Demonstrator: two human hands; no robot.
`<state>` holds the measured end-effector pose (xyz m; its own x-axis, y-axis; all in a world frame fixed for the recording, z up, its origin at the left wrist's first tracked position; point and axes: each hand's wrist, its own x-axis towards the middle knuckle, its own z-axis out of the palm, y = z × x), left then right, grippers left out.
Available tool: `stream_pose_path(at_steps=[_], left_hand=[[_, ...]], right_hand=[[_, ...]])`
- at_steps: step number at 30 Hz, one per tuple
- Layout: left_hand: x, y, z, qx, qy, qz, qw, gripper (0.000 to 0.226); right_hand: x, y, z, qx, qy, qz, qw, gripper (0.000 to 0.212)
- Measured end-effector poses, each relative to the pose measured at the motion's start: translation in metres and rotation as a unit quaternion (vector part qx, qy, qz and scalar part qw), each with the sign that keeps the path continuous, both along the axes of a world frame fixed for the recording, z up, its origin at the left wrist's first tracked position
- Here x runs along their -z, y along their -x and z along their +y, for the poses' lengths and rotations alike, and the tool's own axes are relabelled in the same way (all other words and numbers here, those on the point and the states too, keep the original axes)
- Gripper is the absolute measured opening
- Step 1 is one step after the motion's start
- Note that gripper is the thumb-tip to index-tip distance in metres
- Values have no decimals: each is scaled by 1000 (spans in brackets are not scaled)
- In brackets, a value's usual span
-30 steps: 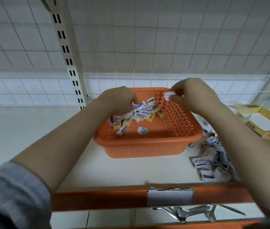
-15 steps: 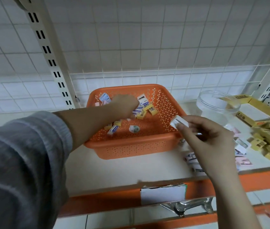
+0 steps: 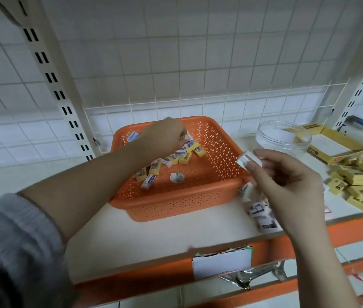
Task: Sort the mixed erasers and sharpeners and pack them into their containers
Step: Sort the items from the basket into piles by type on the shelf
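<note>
On the shelf, orange basket (image 3: 218,152) near the front edge, my left hand (image 3: 165,136) curled among its erasers (image 3: 182,154), grip unclear, right hand (image 3: 287,183) pinching a small eraser (image 3: 248,160) beside the jar (image 3: 284,138), labels unreadable.

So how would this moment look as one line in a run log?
stage: sorting | left hand: in orange basket, on erasers | right hand: pinching small white item beside basket | clear jar: open

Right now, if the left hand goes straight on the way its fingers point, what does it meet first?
Probably the small packets heaped in the orange basket. The left hand reaches down into that heap; its fingertips are hidden, so contact may already exist.
</note>
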<state>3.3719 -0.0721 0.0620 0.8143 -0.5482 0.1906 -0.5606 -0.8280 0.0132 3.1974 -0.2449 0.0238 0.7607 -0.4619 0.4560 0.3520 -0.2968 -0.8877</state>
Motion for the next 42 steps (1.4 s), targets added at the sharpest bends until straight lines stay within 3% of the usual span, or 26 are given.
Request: stream_pose_path(at_steps=[2, 6, 13, 17, 21, 28, 32, 42], left_hand=[[-18, 23, 4, 19, 109, -5, 994, 25], [-25, 73, 12, 61, 305, -9, 950, 14], [-5, 97, 7, 82, 401, 55, 911, 18], [-5, 103, -1, 99, 409, 74, 904, 18], [-5, 109, -12, 101, 404, 79, 906, 21], [-9, 127, -51, 105, 402, 83, 906, 19], [-9, 147, -101, 115, 406, 77, 903, 19], [14, 214, -294, 119, 418, 112, 893, 21]], right_hand=[[0, 2, -11, 52, -8, 4, 999, 17], [7, 3, -40, 148, 24, 62, 987, 14], [26, 1, -58, 212, 138, 184, 950, 20], [25, -11, -67, 229, 172, 225, 931, 29], [15, -18, -74, 222, 146, 268, 926, 33], [12, 11, -100, 219, 160, 252, 929, 18], [11, 52, -148, 222, 156, 258, 927, 19], [4, 158, -318, 189, 272, 372, 867, 42]])
